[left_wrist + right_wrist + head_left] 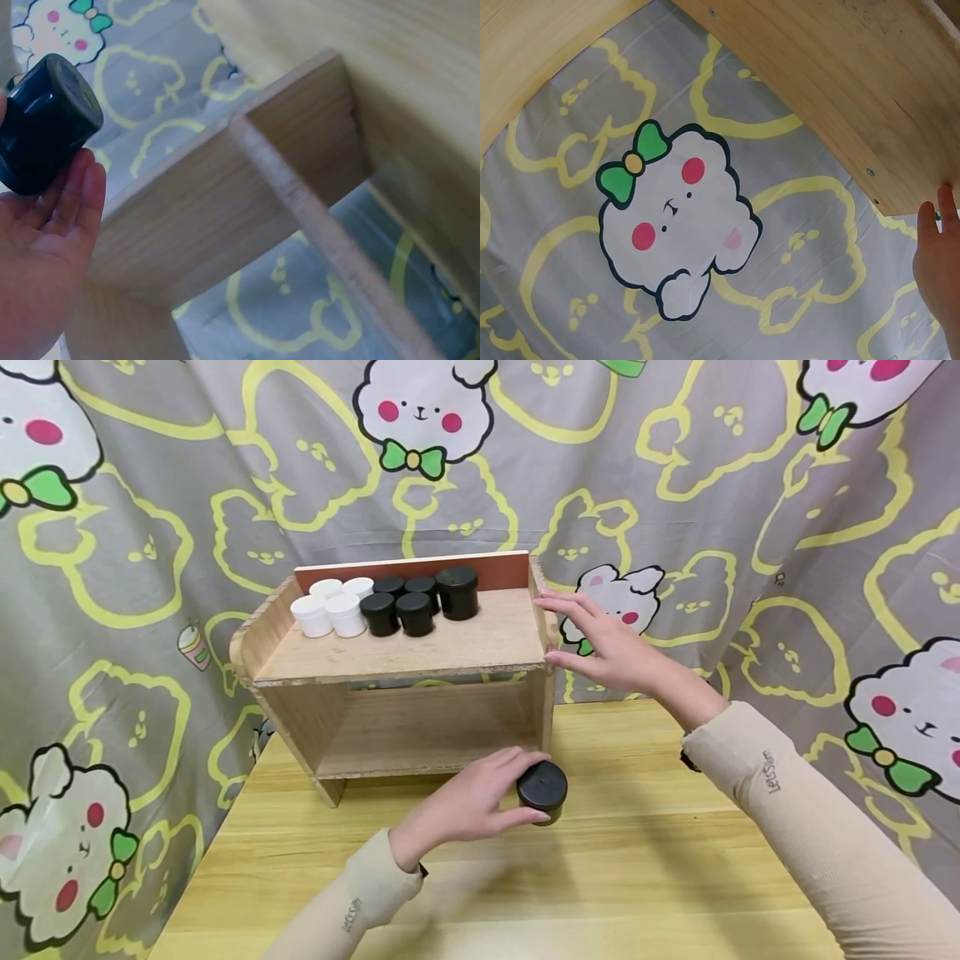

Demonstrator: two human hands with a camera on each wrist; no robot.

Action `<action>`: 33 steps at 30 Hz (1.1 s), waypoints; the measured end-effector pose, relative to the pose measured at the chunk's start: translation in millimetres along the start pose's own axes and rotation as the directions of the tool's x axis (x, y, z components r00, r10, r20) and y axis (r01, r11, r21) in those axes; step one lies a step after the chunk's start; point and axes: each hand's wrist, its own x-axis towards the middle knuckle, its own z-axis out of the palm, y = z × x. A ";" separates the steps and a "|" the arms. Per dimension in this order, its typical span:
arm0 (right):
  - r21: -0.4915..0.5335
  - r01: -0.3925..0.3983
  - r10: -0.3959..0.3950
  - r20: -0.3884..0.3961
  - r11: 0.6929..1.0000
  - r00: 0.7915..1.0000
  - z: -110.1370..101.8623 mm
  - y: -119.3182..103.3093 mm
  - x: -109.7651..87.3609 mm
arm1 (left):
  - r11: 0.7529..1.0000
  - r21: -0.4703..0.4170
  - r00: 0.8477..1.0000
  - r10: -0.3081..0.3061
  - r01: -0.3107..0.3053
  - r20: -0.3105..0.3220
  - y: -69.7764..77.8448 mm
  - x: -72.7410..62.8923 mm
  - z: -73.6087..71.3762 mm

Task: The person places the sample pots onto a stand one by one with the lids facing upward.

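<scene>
My left hand (pixel 480 797) grips a black lidded jar (pixel 543 787) in front of the wooden shelf (pixel 420 647), over the table. In the left wrist view the same jar (pixel 46 124) tilts between thumb and fingers, its base facing outward. At the shelf's right side panel, my right hand (pixel 615 647) has its fingers spread, with the fingertips right at the panel's edge. On the top shelf, a group of black jars (pixel 417 612) stands to the right of several white jars (pixel 345 614). One black jar (pixel 457 593) at the right end is bigger than its neighbours.
The wooden table (pixel 600 877) carries the two-level shelf, whose lower board (pixel 427 735) sits below the jars. A low back rail (pixel 495 572) closes the top level. Behind everything hangs a grey cartoon-print curtain (pixel 525 468).
</scene>
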 end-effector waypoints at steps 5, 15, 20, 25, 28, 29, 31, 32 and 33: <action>0.011 -0.011 0.011 0.001 1.000 1.000 0.0 0.6 -1.4 | 0.999 -0.034 0.996 0.019 -0.022 -0.093 0.4 0.4 -14.5; 0.015 0.002 -0.002 0.003 1.000 1.000 2.0 3.1 -1.8 | 0.999 0.006 0.965 0.053 -0.053 -0.255 -0.6 1.7 -52.8; 0.005 0.008 -0.008 -0.005 1.000 1.000 1.3 3.6 -1.1 | 0.997 0.028 0.946 0.075 -0.070 -0.316 0.6 8.4 -78.8; -0.001 0.007 -0.007 -0.006 1.000 1.000 0.1 3.7 -0.3 | 0.998 0.041 0.916 0.066 -0.055 -0.396 -2.1 16.1 -100.7; -0.001 -0.001 0.001 -0.004 1.000 1.000 -0.3 3.2 0.4 | 0.998 0.045 0.895 0.065 -0.050 -0.442 -6.9 22.4 -111.2; -0.001 -0.001 0.001 -0.003 1.000 1.000 -0.1 3.3 0.7 | 0.998 0.047 0.887 0.062 -0.045 -0.458 -9.0 24.6 -114.0; 0.000 0.001 -0.001 -0.002 1.000 1.000 0.3 3.5 0.4 | 0.999 0.044 0.874 0.045 -0.027 -0.484 -12.7 28.5 -119.4; 0.000 0.001 -0.001 -0.002 1.000 1.000 0.6 3.5 0.2 | 0.999 0.040 0.869 0.029 -0.010 -0.494 -14.5 30.5 -121.6; 0.001 0.002 -0.002 -0.003 1.000 1.000 0.9 3.6 -0.1 | 0.999 0.036 0.865 0.008 0.011 -0.502 -16.4 32.4 -123.4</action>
